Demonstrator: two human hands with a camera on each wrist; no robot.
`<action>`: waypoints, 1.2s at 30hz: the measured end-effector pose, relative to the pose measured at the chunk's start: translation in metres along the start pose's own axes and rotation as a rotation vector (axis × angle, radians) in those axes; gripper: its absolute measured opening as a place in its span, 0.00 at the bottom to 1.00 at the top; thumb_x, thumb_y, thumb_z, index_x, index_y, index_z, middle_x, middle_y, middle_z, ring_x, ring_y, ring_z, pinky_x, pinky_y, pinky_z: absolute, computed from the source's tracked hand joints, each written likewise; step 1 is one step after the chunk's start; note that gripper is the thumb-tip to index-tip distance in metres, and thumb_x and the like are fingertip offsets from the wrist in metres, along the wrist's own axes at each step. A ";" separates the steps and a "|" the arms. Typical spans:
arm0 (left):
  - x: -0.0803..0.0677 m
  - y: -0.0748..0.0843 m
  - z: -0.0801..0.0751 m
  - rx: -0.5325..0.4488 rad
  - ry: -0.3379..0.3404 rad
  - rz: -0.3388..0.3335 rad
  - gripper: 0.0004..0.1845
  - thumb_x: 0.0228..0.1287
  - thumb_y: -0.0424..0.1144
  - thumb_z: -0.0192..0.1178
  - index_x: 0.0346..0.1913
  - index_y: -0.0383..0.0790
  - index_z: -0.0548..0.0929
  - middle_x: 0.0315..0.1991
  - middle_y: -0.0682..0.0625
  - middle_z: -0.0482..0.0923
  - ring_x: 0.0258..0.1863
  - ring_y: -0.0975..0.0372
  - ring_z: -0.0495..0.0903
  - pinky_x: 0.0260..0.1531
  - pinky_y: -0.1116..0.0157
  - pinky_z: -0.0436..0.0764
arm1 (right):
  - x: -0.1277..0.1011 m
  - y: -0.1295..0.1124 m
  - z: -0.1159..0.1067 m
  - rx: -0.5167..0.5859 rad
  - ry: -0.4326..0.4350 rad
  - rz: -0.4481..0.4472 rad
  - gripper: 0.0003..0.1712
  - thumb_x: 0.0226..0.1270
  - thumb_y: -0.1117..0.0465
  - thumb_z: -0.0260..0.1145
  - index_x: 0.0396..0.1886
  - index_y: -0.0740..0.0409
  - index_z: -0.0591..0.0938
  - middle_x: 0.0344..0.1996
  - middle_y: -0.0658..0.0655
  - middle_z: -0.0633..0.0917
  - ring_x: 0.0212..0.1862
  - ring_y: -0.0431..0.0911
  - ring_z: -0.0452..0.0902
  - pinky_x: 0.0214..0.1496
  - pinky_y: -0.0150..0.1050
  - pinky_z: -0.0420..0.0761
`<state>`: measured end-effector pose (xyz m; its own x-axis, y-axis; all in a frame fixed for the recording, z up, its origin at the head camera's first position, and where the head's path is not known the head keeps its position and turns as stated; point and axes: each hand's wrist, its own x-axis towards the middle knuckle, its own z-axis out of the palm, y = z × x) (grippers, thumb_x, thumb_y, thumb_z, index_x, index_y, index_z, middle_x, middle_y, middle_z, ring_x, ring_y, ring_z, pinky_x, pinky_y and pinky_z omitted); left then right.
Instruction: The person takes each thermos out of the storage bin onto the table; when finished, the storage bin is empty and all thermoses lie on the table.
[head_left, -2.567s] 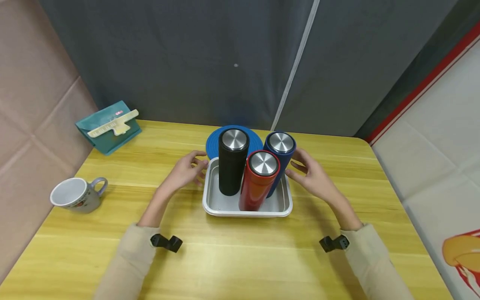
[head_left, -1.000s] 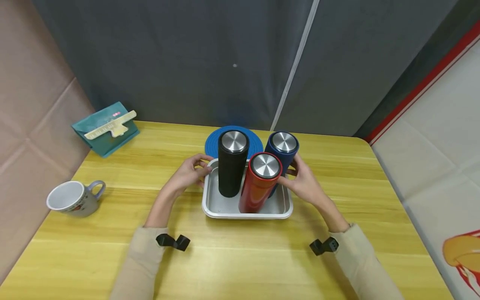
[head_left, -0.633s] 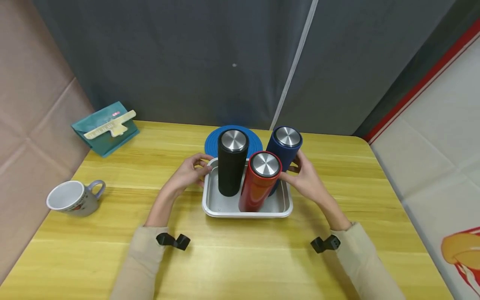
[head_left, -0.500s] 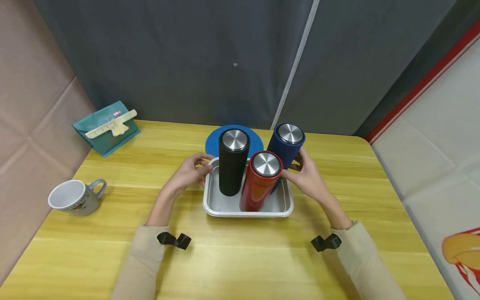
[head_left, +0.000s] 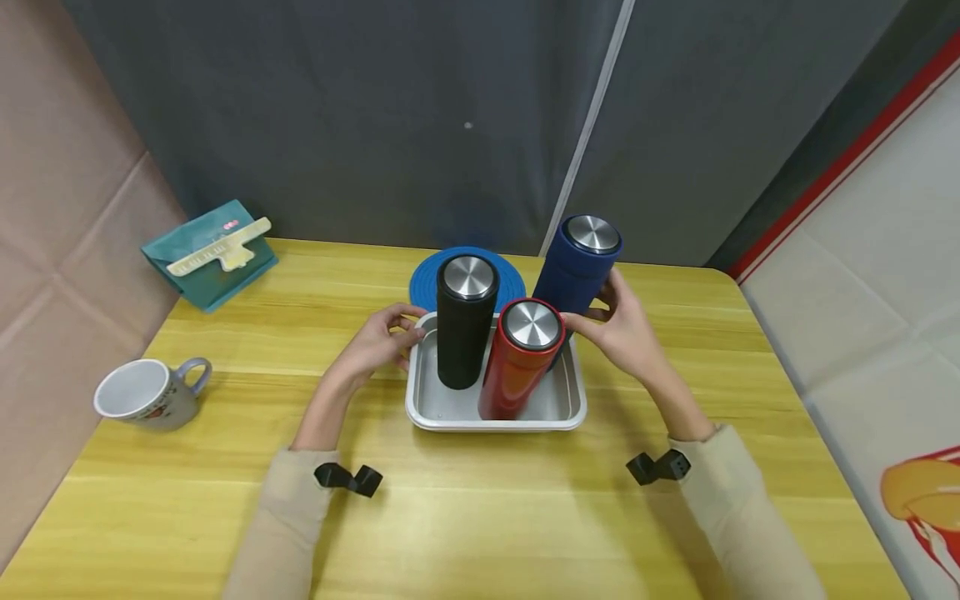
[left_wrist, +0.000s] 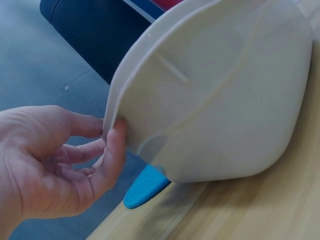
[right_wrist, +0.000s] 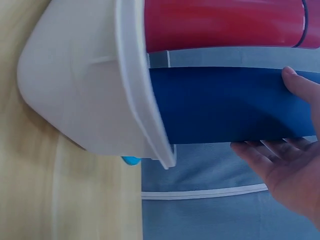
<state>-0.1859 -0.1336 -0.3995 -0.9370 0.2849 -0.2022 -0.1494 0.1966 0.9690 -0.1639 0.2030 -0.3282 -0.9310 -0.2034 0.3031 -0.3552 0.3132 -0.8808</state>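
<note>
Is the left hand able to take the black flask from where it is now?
Probably yes. The left hand rests on the rim of the tray, and the black flask stands upright just beside it with nothing between them. The red flask is on its far side.

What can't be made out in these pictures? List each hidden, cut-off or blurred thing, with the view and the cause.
- Blue bottle: its base, head view, hidden behind the red bottle; whether it has cleared the tray is unclear.
- Right hand: fingers behind the blue bottle, head view.
- Blue mat: mostly covered by the black bottle and the tray.
- Bottle tops: cut off by the frame edge in both wrist views.
- Mug: its print is too small to read.
</note>
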 end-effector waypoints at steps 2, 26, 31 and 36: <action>0.000 0.000 0.000 0.000 0.000 -0.003 0.17 0.70 0.33 0.56 0.60 0.37 0.72 0.44 0.38 0.70 0.33 0.53 0.75 0.28 0.52 0.85 | 0.001 -0.002 -0.001 0.005 0.002 -0.012 0.41 0.56 0.71 0.72 0.68 0.60 0.64 0.58 0.62 0.74 0.54 0.48 0.75 0.48 0.34 0.82; -0.001 0.002 0.000 0.022 0.017 0.001 0.17 0.70 0.33 0.57 0.60 0.36 0.73 0.44 0.38 0.70 0.31 0.53 0.76 0.28 0.50 0.84 | 0.014 -0.025 -0.032 -0.074 0.165 -0.079 0.41 0.56 0.68 0.73 0.69 0.57 0.66 0.55 0.61 0.79 0.50 0.43 0.78 0.44 0.29 0.82; 0.000 0.002 0.001 0.024 0.017 -0.002 0.17 0.70 0.33 0.57 0.59 0.36 0.73 0.44 0.38 0.70 0.32 0.53 0.76 0.29 0.49 0.84 | 0.013 -0.024 -0.041 -0.148 0.215 -0.082 0.40 0.56 0.67 0.74 0.68 0.56 0.67 0.55 0.59 0.78 0.48 0.42 0.78 0.44 0.27 0.81; 0.001 0.001 0.001 0.023 0.017 -0.007 0.17 0.70 0.33 0.57 0.59 0.36 0.73 0.43 0.38 0.70 0.32 0.53 0.76 0.28 0.50 0.84 | 0.012 -0.017 -0.048 -0.177 0.239 -0.051 0.42 0.55 0.67 0.74 0.69 0.55 0.66 0.55 0.60 0.78 0.48 0.41 0.77 0.43 0.27 0.81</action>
<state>-0.1863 -0.1323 -0.3984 -0.9413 0.2673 -0.2059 -0.1486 0.2196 0.9642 -0.1732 0.2396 -0.2920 -0.8975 -0.0058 0.4410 -0.3919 0.4692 -0.7914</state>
